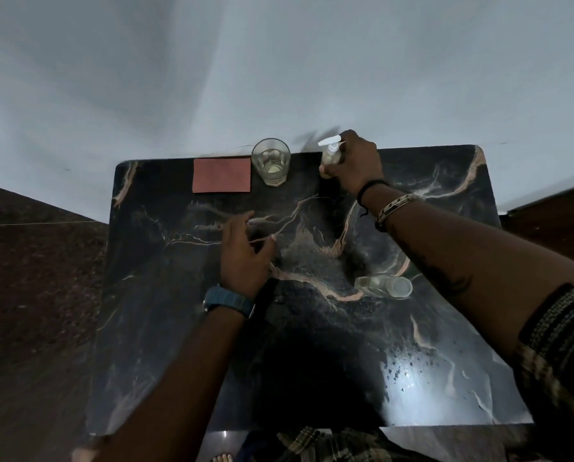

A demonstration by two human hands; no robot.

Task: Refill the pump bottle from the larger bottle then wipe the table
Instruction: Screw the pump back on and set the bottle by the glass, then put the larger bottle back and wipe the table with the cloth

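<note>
A small clear pump bottle (329, 155) with a white pump head stands at the far edge of the black marble table (312, 345). My right hand (355, 165) is wrapped around it from the right. A larger clear bottle (384, 287) with a clear cap lies on its side at the table's right middle. A reddish-pink cloth (221, 175) lies flat at the far edge, left of centre. My left hand (245, 251) hovers over the middle of the table with its fingers spread, holding nothing.
A clear drinking glass (271, 161) with a little liquid stands between the cloth and the pump bottle. A white wall rises right behind the table. Dark speckled floor lies to the left and right. Light glares off the near right corner.
</note>
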